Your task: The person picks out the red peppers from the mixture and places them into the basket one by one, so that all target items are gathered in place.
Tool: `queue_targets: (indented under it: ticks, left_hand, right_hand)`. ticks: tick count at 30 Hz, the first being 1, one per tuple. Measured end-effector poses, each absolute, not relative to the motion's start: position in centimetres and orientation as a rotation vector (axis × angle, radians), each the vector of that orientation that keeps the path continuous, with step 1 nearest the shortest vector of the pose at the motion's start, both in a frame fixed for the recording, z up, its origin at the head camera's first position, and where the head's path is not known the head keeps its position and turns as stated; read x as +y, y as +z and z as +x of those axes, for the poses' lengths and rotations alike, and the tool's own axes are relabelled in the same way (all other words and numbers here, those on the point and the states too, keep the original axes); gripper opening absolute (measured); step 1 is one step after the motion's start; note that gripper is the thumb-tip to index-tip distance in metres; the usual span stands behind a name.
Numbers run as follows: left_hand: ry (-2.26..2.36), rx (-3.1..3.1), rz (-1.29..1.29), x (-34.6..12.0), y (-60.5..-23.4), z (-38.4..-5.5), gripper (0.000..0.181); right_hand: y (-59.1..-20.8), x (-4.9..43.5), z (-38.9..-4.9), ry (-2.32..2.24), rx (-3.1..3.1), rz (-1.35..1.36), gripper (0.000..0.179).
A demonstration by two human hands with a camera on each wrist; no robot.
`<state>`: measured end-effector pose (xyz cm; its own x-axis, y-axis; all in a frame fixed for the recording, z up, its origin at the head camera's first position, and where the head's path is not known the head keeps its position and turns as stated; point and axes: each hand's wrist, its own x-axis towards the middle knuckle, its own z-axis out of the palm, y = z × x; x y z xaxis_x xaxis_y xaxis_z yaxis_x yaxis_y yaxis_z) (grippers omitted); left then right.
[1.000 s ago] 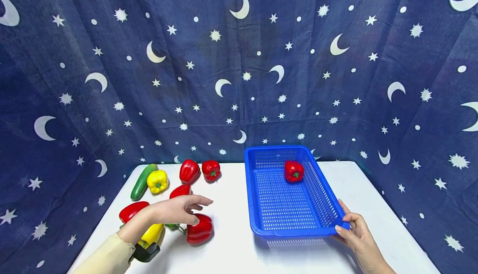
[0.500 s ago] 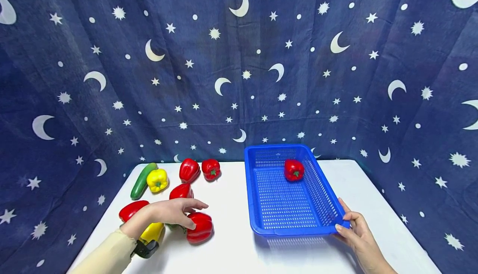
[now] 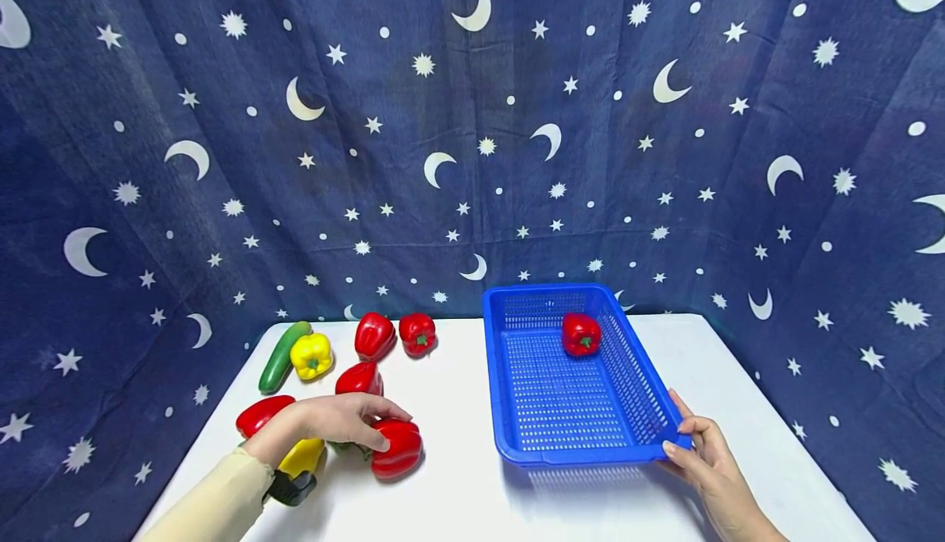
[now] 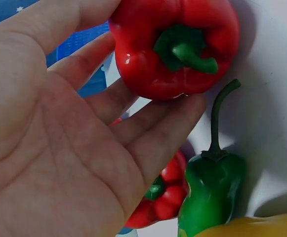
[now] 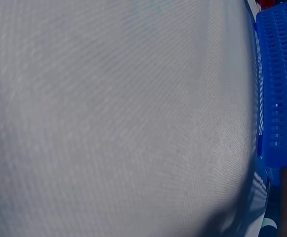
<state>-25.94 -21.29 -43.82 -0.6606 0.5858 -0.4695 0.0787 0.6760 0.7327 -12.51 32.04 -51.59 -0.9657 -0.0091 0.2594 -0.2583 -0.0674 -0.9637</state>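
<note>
My left hand [image 3: 347, 419] has its thumb and fingers around a red bell pepper [image 3: 399, 452] on the table's near left. In the left wrist view that red pepper [image 4: 175, 44] shows its green stem, the fingertips against its side and underside. Beside it lies a green pepper [image 4: 215, 190] with a long stem. At the right, my right hand [image 3: 705, 460] grips the near right corner of a blue perforated basket [image 3: 564, 458], thumb over the rim. One red bell pepper [image 3: 581, 334] sits at the basket's far end.
Around the left arm are a red pepper [image 3: 262, 416], a yellow pepper [image 3: 303, 457] and another red pepper [image 3: 359, 378]. Farther back lie a green cucumber [image 3: 284, 357], a yellow bell pepper [image 3: 312, 356] and two red peppers [image 3: 374, 336]. A blue curtain [image 3: 472, 132] rises behind the white table.
My left hand has lowered and its fingers have closed around the near red bell pepper. The right hand and basket stay in place.
</note>
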Motion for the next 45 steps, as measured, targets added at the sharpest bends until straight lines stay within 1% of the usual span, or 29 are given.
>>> queue_targets:
  ticks: [11,20,29,39,45]
  left_hand:
    - [0.909,2.25,0.542,-20.2,-44.2,-25.9,0.048]
    - [1.029,2.323,0.438,-18.2,-45.5,-26.3,0.055]
    - [1.067,2.412,0.41,-16.6,-45.5,-25.6,0.053]
    - [1.059,2.354,0.344,-17.5,-44.5,-25.5,0.057]
    - [1.09,2.302,0.308,-18.4,-44.4,-26.0,0.067]
  right_hand:
    - [-51.6,32.0,-12.4,2.164,-2.025,0.257,0.02]
    - [-51.6,32.1,-12.4,2.15,-2.036,0.249,0.021]
    - [-51.6,32.1,-12.5,2.148,-2.062,0.25,0.021]
    - [-51.5,32.1,-12.6,2.145,-2.083,0.236,0.021]
    - [-51.4,32.2,-12.6,2.151,-2.077,0.221,0.02]
